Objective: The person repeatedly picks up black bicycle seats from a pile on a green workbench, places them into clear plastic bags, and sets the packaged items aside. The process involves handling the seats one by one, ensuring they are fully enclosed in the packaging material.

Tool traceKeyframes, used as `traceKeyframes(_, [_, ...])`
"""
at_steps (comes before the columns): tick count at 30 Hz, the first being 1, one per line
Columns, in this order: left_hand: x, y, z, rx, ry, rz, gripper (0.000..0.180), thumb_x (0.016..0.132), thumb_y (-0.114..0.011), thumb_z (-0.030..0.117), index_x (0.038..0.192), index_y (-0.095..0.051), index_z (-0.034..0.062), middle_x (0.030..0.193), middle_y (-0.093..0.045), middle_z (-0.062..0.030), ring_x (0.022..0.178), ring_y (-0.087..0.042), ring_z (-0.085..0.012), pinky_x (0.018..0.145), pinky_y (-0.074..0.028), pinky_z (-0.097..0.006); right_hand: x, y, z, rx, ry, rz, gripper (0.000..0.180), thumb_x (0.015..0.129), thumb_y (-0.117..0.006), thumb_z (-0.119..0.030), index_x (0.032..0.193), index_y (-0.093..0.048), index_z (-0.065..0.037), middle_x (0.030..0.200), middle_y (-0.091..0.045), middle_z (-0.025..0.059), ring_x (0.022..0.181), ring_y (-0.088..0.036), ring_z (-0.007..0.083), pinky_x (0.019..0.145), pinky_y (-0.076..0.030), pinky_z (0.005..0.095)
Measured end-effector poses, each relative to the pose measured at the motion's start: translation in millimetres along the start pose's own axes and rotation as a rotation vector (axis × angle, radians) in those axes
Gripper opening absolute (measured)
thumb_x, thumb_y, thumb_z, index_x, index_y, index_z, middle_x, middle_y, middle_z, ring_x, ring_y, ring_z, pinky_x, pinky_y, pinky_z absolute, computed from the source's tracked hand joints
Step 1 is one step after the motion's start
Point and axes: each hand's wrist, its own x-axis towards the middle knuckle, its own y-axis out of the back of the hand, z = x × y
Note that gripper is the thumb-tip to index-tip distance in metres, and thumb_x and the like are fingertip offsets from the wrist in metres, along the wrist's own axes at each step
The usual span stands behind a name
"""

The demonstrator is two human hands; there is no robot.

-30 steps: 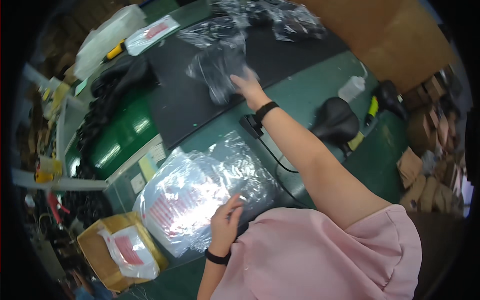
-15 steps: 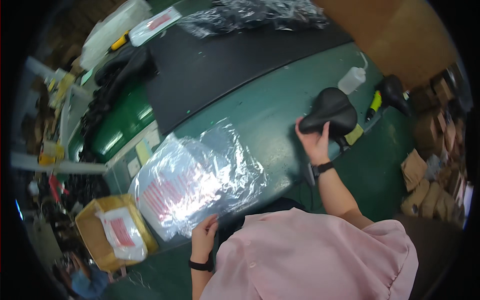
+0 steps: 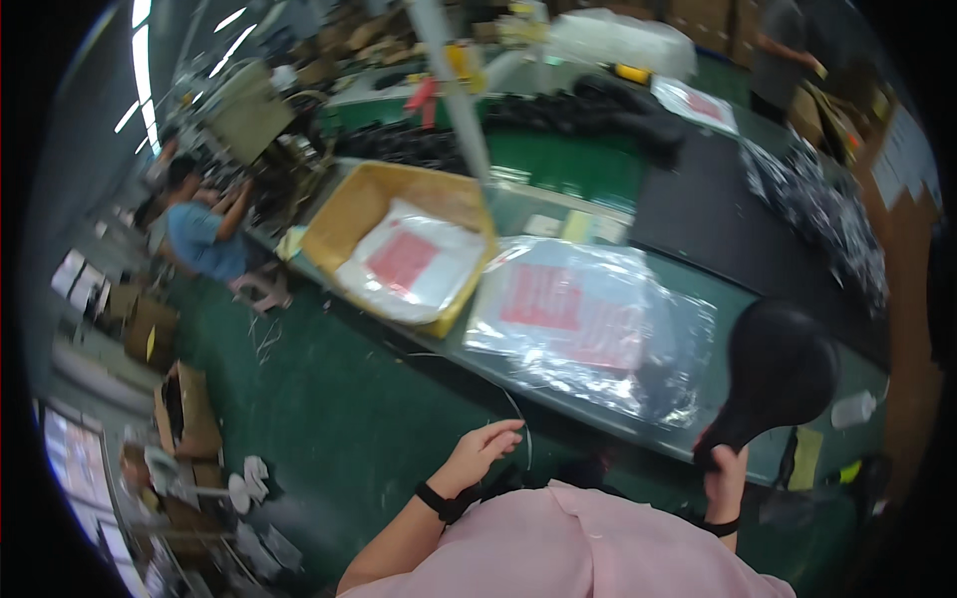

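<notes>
Head: R hand (image 3: 726, 480) clamped on smooth, tapered blk saddle (image 3: 783, 364), L hand (image 3: 471, 461) fingers loosely apart.

At the far left, a person in a blue shirt (image 3: 207, 239) is sitting. Nearer, on the left, one open cardboard box (image 3: 195, 417) stands on the green floor (image 3: 329, 439). A white bottle (image 3: 853, 410) is at the right.

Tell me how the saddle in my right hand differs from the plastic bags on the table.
Color: the saddle is black, while the bags are clear and whitish with red print.
Finish: the saddle looks dull; the bags are shiny and wrinkled.
Shape: the saddle is bulky, broad at one end and narrow at the other; the bags are flat.
Pose: your right hand grips the saddle's narrow end; the bags lie on the table.
</notes>
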Motion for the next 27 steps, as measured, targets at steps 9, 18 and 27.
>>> traceKeyframes(9, [-224,165,-91,-1.093,-0.257,0.246,0.078,0.094,-0.033,0.061,0.151,-0.012,0.0134,0.146,-0.036,-0.0124,0.13,-0.042,-0.0273,0.105,-0.039,-0.045,-87,-320,143,-1.256,0.642,-1.031,0.062,0.057,-0.073,-0.005,0.117,-0.058,0.0,0.102,-0.06,0.0143,0.095,-0.057,0.0311,0.082,-0.048,0.0397])
traceKeyframes(18, [-391,292,-255,-1.423,-0.538,0.94,0.046,0.099,-0.043,0.019,0.143,-0.036,0.0099,0.135,-0.049,-0.013,0.118,-0.054,-0.025,0.1,-0.046,-0.041,-166,-651,269,-0.7,0.655,-1.753,0.077,0.063,-0.08,-0.014,0.133,-0.049,-0.005,0.122,-0.055,0.0156,0.107,-0.054,0.0346,0.092,-0.046,0.0407])
traceKeyframes(27, [-448,492,-329,-1.312,-0.447,1.475,0.029,0.088,-0.059,0.009,0.117,-0.057,0.0061,0.112,-0.061,-0.0065,0.099,-0.06,-0.022,0.089,-0.05,-0.038,-246,-936,434,0.087,-0.624,-1.858,0.068,0.082,-0.071,-0.005,0.138,-0.034,-0.003,0.132,-0.048,0.0111,0.121,-0.049,0.0193,0.105,-0.037,0.0337])
